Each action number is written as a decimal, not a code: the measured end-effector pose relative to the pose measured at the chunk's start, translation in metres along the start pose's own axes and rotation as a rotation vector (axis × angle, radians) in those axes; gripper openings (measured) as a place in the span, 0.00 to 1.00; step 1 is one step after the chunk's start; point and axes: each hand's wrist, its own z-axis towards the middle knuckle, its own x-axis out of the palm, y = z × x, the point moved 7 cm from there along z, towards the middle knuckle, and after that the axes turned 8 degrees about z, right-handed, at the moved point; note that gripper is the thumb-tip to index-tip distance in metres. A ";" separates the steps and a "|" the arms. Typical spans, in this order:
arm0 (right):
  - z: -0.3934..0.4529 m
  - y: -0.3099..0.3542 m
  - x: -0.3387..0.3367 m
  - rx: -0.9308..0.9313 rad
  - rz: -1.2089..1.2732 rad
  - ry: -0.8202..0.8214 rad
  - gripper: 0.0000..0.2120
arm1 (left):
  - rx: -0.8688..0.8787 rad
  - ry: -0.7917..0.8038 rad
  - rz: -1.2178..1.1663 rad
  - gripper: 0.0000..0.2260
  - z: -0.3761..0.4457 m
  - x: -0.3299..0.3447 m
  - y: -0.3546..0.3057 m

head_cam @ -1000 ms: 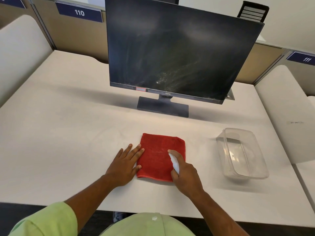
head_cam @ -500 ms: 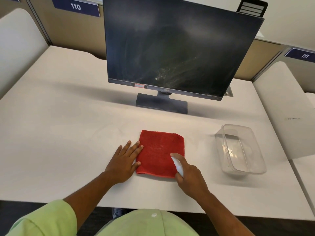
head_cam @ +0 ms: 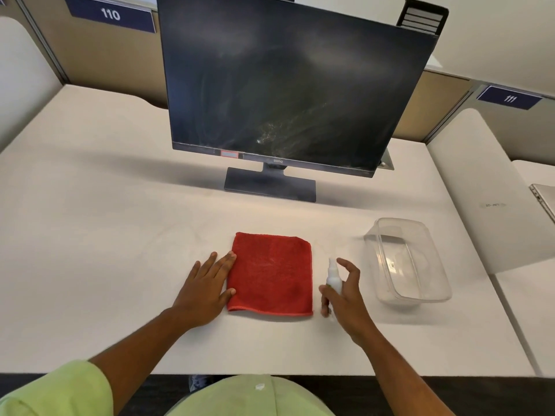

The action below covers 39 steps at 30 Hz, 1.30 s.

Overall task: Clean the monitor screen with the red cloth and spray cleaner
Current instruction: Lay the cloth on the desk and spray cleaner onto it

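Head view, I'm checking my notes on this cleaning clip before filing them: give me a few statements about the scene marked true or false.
1. The folded red cloth lies flat on the white desk. True.
2. The left hand is lifting the cloth off the desk. False: it rests flat, fingers touching the cloth's left edge.
3. The right hand grips a small white spray bottle, upright, right of the cloth. True.
4. The clear plastic container holds the bottle. False: it stands apart, to the right.
5. The black monitor's screen looks spotless. False: smears show near its lower middle.
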 end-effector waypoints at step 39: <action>0.137 0.070 -0.048 0.009 -0.256 -0.153 0.30 | -0.099 0.070 -0.138 0.38 0.006 -0.016 -0.018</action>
